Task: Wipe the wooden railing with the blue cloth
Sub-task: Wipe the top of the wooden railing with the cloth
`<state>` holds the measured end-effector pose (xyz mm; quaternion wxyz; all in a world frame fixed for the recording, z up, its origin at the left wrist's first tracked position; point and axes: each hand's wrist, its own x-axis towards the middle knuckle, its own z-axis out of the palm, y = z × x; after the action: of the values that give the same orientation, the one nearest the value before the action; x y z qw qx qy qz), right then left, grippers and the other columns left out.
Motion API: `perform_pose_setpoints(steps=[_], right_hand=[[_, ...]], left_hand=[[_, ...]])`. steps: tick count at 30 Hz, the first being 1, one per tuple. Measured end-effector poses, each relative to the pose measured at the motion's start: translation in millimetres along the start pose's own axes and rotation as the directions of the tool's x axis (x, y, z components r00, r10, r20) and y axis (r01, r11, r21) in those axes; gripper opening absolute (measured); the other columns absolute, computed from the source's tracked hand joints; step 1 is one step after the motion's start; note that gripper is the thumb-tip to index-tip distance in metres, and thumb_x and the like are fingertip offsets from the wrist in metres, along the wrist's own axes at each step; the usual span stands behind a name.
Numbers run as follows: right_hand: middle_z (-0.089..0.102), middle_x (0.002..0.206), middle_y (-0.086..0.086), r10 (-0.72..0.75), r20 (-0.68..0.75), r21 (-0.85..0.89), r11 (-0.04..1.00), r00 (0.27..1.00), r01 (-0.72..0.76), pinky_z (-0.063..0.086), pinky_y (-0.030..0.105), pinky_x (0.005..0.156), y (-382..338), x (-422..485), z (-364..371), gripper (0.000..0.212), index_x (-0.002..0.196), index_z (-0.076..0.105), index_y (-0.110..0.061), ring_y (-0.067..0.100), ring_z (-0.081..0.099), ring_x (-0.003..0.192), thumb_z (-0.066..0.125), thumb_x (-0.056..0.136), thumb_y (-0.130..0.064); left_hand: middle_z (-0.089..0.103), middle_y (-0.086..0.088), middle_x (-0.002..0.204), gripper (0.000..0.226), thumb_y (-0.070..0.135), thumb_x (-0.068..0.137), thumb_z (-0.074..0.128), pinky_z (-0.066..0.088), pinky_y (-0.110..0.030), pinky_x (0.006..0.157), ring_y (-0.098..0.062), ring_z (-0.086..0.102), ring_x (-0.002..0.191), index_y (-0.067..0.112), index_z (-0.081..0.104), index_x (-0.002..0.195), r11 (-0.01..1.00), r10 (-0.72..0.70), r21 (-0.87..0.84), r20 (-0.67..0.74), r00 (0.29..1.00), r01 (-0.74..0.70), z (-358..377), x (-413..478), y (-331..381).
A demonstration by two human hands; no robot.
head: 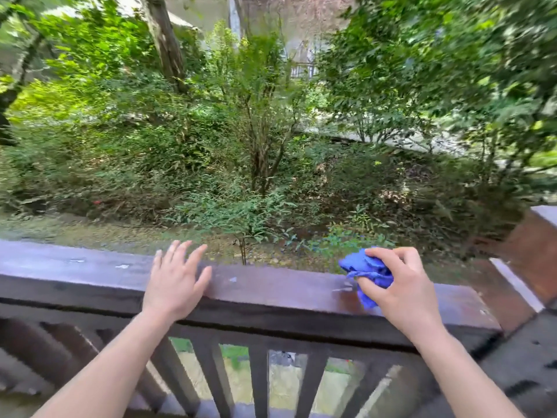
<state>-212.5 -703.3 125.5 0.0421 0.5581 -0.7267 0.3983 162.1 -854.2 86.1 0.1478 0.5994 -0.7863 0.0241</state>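
the right hand is clenched around the cloth, a bright blue, crumpled wad bulging out past the fingers, its lower edge touching the top of the rail. the rail is dark brown wood, worn and pale-flecked, with a wet-looking reddish patch just beside the cloth. the left hand lies flat with fingers spread, gripping nothing, over the rail's top. slats stand below; shrubs beyond.
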Motion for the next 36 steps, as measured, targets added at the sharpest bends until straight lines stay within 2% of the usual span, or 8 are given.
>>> perform_pose_setpoints(steps=[5, 9, 12, 18, 23, 27, 30, 36], right_hand=[[0.054, 0.105, 0.006, 0.054, 0.058, -0.371, 0.928, 0.997, -0.028, 0.046, 0.046, 0.088, 34, -18, 9, 0.057, 0.121, 0.064, -0.030, 0.032, 0.047, 0.100, 0.081, 0.068, -0.039], [0.044, 0.145, 0.011, 0.181, 0.096, -0.193, 0.968, 0.979, -0.160, 0.034, 0.045, 0.110, 42, -19, 21, 0.053, 0.129, 0.059, -0.020, 0.032, 0.038, 0.135, 0.074, 0.078, -0.021], [0.049, 0.141, 0.009, 0.217, 0.025, -0.051, 0.975, 0.976, -0.216, 0.041, 0.041, 0.103, 20, -28, 41, 0.051, 0.130, 0.058, -0.022, 0.027, 0.047, 0.128, 0.071, 0.080, -0.020], [0.063, 0.120, 0.009, -0.055, 0.117, -0.146, 0.987, 0.992, 0.072, 0.047, 0.037, 0.096, 12, -36, 56, 0.043, 0.112, 0.069, -0.015, 0.027, 0.058, 0.110, 0.082, 0.073, -0.026], [0.065, 0.121, 0.015, 0.159, -0.044, -0.198, 0.966, 0.986, -0.165, 0.044, 0.039, 0.095, 31, -10, 46, 0.030, 0.100, 0.072, -0.007, 0.034, 0.058, 0.111, 0.079, 0.072, -0.014], [0.062, 0.122, -0.001, -0.069, 0.065, -0.231, 0.969, 0.995, 0.083, 0.048, 0.035, 0.089, -13, -28, 74, 0.043, 0.117, 0.065, -0.026, 0.024, 0.055, 0.107, 0.070, 0.077, -0.040], [0.065, 0.101, -0.001, -0.195, 0.125, -0.278, 0.934, 0.973, 0.223, 0.053, 0.035, 0.073, -1, -21, 61, 0.029, 0.100, 0.069, -0.027, 0.026, 0.055, 0.087, 0.072, 0.073, -0.038], [0.062, 0.089, 0.006, 0.127, -0.075, -0.313, 0.939, 0.989, -0.144, 0.045, 0.037, 0.072, -6, -3, 70, 0.018, 0.093, 0.074, -0.017, 0.032, 0.051, 0.082, 0.072, 0.079, -0.029]], left_hand=[[0.055, -0.006, 0.143, 0.063, 0.058, 0.092, 0.021, 0.032, -0.054, 0.117, -0.027, 0.042, 0.139, 0.032, 0.050, 0.141, 0.996, 0.081, -0.031, 0.031, 0.996, -0.080, 23, 17, -16], [0.064, -0.005, 0.122, 0.057, 0.052, 0.091, 0.026, 0.037, -0.054, 0.112, -0.031, 0.058, 0.118, 0.028, 0.060, 0.130, 0.996, 0.054, -0.068, -0.014, 0.998, -0.055, 25, 15, -15], [0.064, -0.006, 0.117, 0.060, 0.052, 0.090, 0.024, 0.036, -0.052, 0.114, -0.032, 0.060, 0.112, 0.026, 0.061, 0.129, 0.996, 0.037, -0.077, -0.021, 0.999, -0.038, 22, 13, -14], [0.064, -0.006, 0.107, 0.058, 0.051, 0.090, 0.026, 0.038, -0.052, 0.113, -0.033, 0.062, 0.106, 0.024, 0.064, 0.124, 0.994, 0.030, -0.100, -0.050, 0.998, -0.035, 20, 12, -12], [0.063, -0.005, 0.101, 0.053, 0.051, 0.091, 0.027, 0.040, -0.051, 0.110, -0.032, 0.062, 0.100, 0.025, 0.066, 0.118, 0.994, 0.035, -0.097, -0.080, 0.996, -0.043, 21, 13, -14], [0.066, -0.003, 0.101, 0.050, 0.050, 0.092, 0.029, 0.045, -0.053, 0.105, -0.031, 0.063, 0.099, 0.028, 0.066, 0.117, 0.995, 0.029, -0.096, -0.100, 0.995, -0.038, 24, 13, -16], [0.066, -0.005, 0.100, 0.049, 0.049, 0.092, 0.030, 0.048, -0.055, 0.101, -0.032, 0.063, 0.098, 0.027, 0.067, 0.116, 0.994, 0.028, -0.100, -0.102, 0.994, -0.038, 24, 12, -14], [0.066, -0.006, 0.102, 0.054, 0.051, 0.091, 0.028, 0.044, -0.054, 0.105, -0.032, 0.062, 0.099, 0.024, 0.067, 0.116, 0.995, 0.025, -0.090, -0.105, 0.994, -0.034, 23, 11, -11]])
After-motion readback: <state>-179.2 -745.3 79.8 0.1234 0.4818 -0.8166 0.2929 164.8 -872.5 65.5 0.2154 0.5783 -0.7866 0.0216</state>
